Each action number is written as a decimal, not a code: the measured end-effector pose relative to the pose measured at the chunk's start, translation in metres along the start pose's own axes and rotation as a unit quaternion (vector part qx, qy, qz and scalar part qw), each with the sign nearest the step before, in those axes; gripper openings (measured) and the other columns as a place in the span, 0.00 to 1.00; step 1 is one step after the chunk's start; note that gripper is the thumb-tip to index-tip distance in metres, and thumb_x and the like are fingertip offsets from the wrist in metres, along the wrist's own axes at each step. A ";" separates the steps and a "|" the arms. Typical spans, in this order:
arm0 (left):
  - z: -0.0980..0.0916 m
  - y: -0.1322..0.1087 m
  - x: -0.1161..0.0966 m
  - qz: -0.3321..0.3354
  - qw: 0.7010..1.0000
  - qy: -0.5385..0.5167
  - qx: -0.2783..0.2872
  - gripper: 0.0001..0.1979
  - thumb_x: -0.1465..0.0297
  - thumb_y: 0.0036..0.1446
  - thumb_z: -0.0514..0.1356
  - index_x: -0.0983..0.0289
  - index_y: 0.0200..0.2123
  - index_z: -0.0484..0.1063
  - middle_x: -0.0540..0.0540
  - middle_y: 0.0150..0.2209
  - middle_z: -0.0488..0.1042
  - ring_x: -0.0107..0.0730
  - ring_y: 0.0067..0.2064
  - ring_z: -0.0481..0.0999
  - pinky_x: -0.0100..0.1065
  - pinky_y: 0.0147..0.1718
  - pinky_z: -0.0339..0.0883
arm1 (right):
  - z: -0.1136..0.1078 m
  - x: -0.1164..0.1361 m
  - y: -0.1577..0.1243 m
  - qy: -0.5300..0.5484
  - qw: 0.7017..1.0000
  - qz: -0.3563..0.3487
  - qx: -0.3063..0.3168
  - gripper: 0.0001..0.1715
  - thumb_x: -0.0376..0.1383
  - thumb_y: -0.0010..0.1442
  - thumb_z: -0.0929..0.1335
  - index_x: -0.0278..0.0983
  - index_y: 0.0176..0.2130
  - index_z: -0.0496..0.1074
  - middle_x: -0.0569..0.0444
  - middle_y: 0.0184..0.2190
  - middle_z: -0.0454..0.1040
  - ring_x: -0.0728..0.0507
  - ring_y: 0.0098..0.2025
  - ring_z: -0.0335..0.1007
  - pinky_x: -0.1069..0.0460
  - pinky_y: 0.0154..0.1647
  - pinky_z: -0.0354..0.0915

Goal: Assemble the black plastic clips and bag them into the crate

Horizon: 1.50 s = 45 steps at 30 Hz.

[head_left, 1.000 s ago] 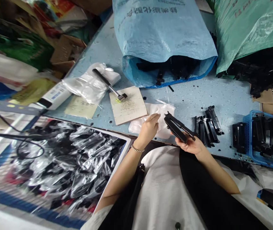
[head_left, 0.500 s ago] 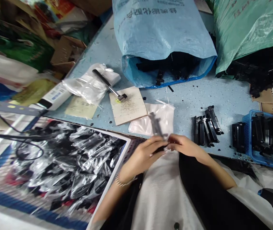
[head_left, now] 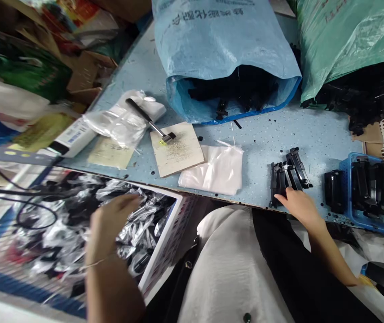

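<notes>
Over the crate of bagged parts (head_left: 144,229) at the lower left hangs my left hand (head_left: 111,220), smeared by motion. Its fingers are too blurred to show whether it holds anything. My right hand (head_left: 299,205) is at the table's front edge, thumb and fingers apart, its fingertips at the near ends of a small group of long black plastic parts (head_left: 292,175). I cannot tell how firmly it touches them. A stack of clear plastic bags (head_left: 223,172) lies flat on the table between my hands.
A hammer (head_left: 147,117) rests across a wooden board (head_left: 178,154) and crumpled plastic bags (head_left: 121,119). Behind stand a blue sack (head_left: 225,40) and a green sack (head_left: 353,36) of black parts. A blue basket (head_left: 373,226) holds more parts at right.
My hands were together at the table edge around a dark part and have separated. The left swung left over the crate; the right moved right to the black parts. That part is out of sight.
</notes>
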<state>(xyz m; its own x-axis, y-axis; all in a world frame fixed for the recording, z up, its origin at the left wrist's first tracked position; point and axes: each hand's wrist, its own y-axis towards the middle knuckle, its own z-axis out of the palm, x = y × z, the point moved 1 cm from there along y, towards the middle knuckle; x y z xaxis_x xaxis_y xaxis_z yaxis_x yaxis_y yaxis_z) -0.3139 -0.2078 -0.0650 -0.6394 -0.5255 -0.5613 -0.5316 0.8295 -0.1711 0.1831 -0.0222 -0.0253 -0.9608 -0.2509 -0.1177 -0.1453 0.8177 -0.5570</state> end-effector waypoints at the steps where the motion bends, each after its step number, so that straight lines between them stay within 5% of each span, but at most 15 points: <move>1: 0.026 0.003 -0.037 -0.013 0.998 -0.060 0.007 0.16 0.55 0.57 0.61 0.59 0.42 0.78 0.57 0.36 0.83 0.47 0.36 0.83 0.48 0.40 0.80 | 0.003 0.002 0.001 0.010 1.000 0.001 0.005 0.24 0.49 0.72 0.62 0.32 0.42 0.74 0.37 0.37 0.81 0.31 0.42 0.81 0.46 0.37 0.67; 5: 0.133 0.014 -0.178 0.158 0.971 -0.172 0.042 0.10 0.65 0.62 0.60 0.63 0.40 0.78 0.60 0.44 0.78 0.39 0.41 0.81 0.39 0.41 0.78 | 0.007 0.000 0.008 0.124 0.992 0.003 0.024 0.16 0.43 0.71 0.62 0.37 0.36 0.71 0.47 0.30 0.80 0.37 0.36 0.81 0.49 0.35 0.65; 8: 0.178 0.028 -0.220 0.205 0.973 -0.103 0.008 0.05 0.70 0.57 0.66 0.65 0.32 0.75 0.65 0.46 0.75 0.46 0.46 0.78 0.45 0.47 0.75 | 0.008 -0.004 0.013 0.277 0.960 -0.026 0.033 0.13 0.43 0.69 0.62 0.40 0.35 0.68 0.55 0.26 0.76 0.42 0.30 0.79 0.51 0.34 0.66; 10: 0.186 0.038 -0.219 0.204 0.974 -0.094 0.036 0.06 0.74 0.58 0.64 0.64 0.28 0.73 0.63 0.42 0.76 0.46 0.46 0.77 0.45 0.49 0.73 | 0.009 -0.002 0.016 0.390 0.918 -0.072 0.027 0.13 0.45 0.68 0.62 0.40 0.39 0.69 0.56 0.28 0.76 0.43 0.31 0.78 0.49 0.37 0.69; 13: 0.180 0.048 -0.204 0.197 0.959 -0.174 0.106 0.09 0.76 0.59 0.60 0.62 0.27 0.74 0.58 0.38 0.78 0.40 0.44 0.78 0.40 0.49 0.72 | 0.009 0.018 0.022 0.565 0.813 -0.134 0.033 0.18 0.50 0.67 0.62 0.41 0.47 0.70 0.53 0.36 0.79 0.42 0.37 0.78 0.47 0.42 0.72; 16: 0.171 0.048 -0.196 0.141 0.952 -0.238 0.127 0.06 0.71 0.56 0.64 0.62 0.26 0.74 0.55 0.34 0.78 0.36 0.38 0.78 0.36 0.40 0.71 | 0.006 0.058 0.036 0.687 0.702 -0.173 0.073 0.22 0.53 0.65 0.64 0.41 0.48 0.72 0.49 0.43 0.80 0.40 0.44 0.79 0.46 0.44 0.73; 19: 0.166 0.043 -0.194 0.100 0.959 -0.244 0.106 0.02 0.71 0.55 0.63 0.63 0.30 0.74 0.52 0.30 0.77 0.33 0.31 0.75 0.34 0.33 0.70 | 0.002 0.100 0.059 0.735 0.643 -0.194 0.098 0.21 0.53 0.63 0.66 0.42 0.46 0.74 0.49 0.43 0.80 0.39 0.47 0.78 0.46 0.44 0.73; 23: 0.156 0.041 -0.189 0.262 0.955 -0.136 0.027 0.14 0.79 0.60 0.52 0.63 0.37 0.78 0.59 0.42 0.81 0.40 0.46 0.80 0.44 0.51 0.74 | 0.003 0.110 0.071 0.778 0.597 -0.177 0.084 0.21 0.51 0.59 0.71 0.39 0.44 0.74 0.52 0.37 0.79 0.44 0.37 0.76 0.50 0.36 0.71; 25: 0.151 0.042 -0.184 0.314 0.946 -0.082 0.008 0.19 0.81 0.61 0.50 0.64 0.44 0.79 0.61 0.50 0.79 0.43 0.53 0.78 0.48 0.58 0.72 | 0.009 0.095 0.061 0.781 0.570 -0.212 0.141 0.20 0.50 0.60 0.72 0.37 0.42 0.75 0.52 0.34 0.78 0.47 0.29 0.71 0.52 0.29 0.67; 28: 0.146 0.044 -0.179 0.309 0.947 -0.087 0.019 0.23 0.80 0.61 0.52 0.63 0.56 0.75 0.61 0.58 0.75 0.43 0.61 0.75 0.46 0.61 0.71 | 0.025 0.072 0.038 0.757 0.510 -0.270 0.307 0.23 0.50 0.59 0.74 0.33 0.43 0.76 0.52 0.29 0.75 0.52 0.22 0.62 0.55 0.23 0.59; 31: 0.140 0.036 -0.181 0.315 0.939 -0.126 0.053 0.25 0.80 0.63 0.52 0.63 0.62 0.70 0.62 0.63 0.72 0.42 0.64 0.72 0.45 0.63 0.70 | 0.042 0.069 0.033 0.741 0.464 -0.249 0.417 0.28 0.50 0.59 0.75 0.30 0.45 0.74 0.52 0.27 0.73 0.53 0.22 0.57 0.57 0.20 0.51; 34: 0.135 0.013 -0.188 0.375 0.911 -0.152 0.079 0.27 0.80 0.66 0.49 0.63 0.65 0.66 0.64 0.65 0.69 0.41 0.67 0.69 0.46 0.66 0.66 | 0.049 0.083 0.047 0.752 0.483 -0.215 0.393 0.29 0.52 0.56 0.76 0.32 0.42 0.72 0.53 0.27 0.71 0.54 0.22 0.53 0.58 0.19 0.48; 39: 0.135 -0.033 -0.207 0.473 0.850 -0.173 0.154 0.32 0.81 0.66 0.50 0.59 0.72 0.55 0.63 0.67 0.65 0.40 0.69 0.66 0.44 0.67 0.66 | 0.037 0.102 0.054 0.734 0.597 -0.202 0.255 0.22 0.51 0.57 0.74 0.36 0.33 0.70 0.59 0.24 0.68 0.51 0.25 0.60 0.55 0.25 0.58; 42: 0.124 -0.049 -0.213 0.463 0.862 -0.148 0.145 0.29 0.74 0.67 0.56 0.61 0.70 0.59 0.65 0.64 0.69 0.44 0.66 0.70 0.46 0.63 0.70 | 0.025 0.105 0.035 0.664 0.690 -0.244 0.156 0.19 0.49 0.62 0.71 0.36 0.33 0.72 0.58 0.25 0.70 0.49 0.27 0.65 0.53 0.29 0.62; 45: 0.081 -0.061 -0.198 0.400 0.900 -0.128 0.119 0.20 0.67 0.67 0.60 0.58 0.61 0.71 0.59 0.55 0.77 0.42 0.57 0.79 0.44 0.58 0.76 | 0.012 0.101 0.013 0.632 0.685 -0.305 0.197 0.20 0.48 0.64 0.70 0.35 0.47 0.75 0.53 0.34 0.77 0.48 0.31 0.71 0.51 0.35 0.68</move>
<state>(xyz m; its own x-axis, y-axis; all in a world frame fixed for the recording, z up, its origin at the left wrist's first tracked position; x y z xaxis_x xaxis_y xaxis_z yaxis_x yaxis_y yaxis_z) -0.1097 -0.1388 -0.0089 -0.6000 0.2924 -0.7446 0.1949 0.9562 0.2185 0.0873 -0.0433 -0.0545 -0.2226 0.3688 0.9025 -0.7750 0.4947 -0.3933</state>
